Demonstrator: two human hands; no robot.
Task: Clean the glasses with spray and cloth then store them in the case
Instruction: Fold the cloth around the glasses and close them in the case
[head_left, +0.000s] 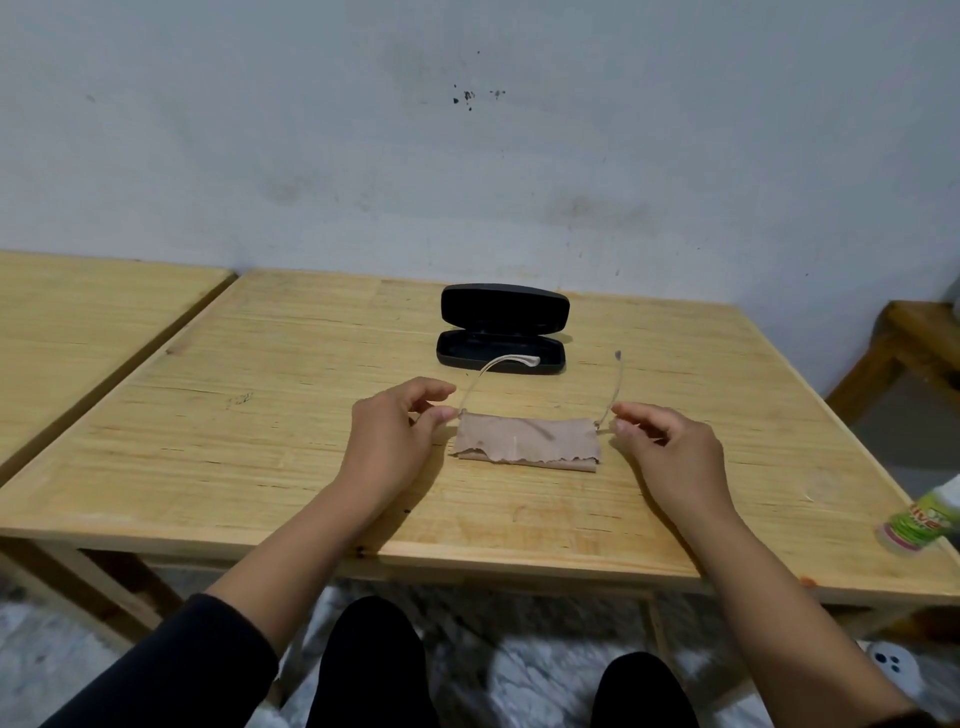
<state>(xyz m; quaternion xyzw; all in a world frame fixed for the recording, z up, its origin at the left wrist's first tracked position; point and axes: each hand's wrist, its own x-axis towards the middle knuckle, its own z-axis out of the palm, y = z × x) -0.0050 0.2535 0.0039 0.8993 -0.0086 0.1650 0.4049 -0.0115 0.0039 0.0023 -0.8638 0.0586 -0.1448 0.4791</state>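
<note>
Thin clear-framed glasses (524, 415) sit at counter centre, the beige cloth (527, 446) draped over the lenses, temples pointing to 12 toward the open black hard case (501, 328). Probably held square for folding. Left hand (397, 441) pinches the 9 o'clock hinge, right hand (670, 447) the 3 o'clock hinge; both grips are fingertip-tight. Spray bottle (922, 522) lies at 4, on the light wooden counter (208, 441).

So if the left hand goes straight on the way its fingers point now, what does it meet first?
The left hand points right, along the table, so it would probably first meet the cloth draped over the glasses front; depth is hard to judge.
</note>
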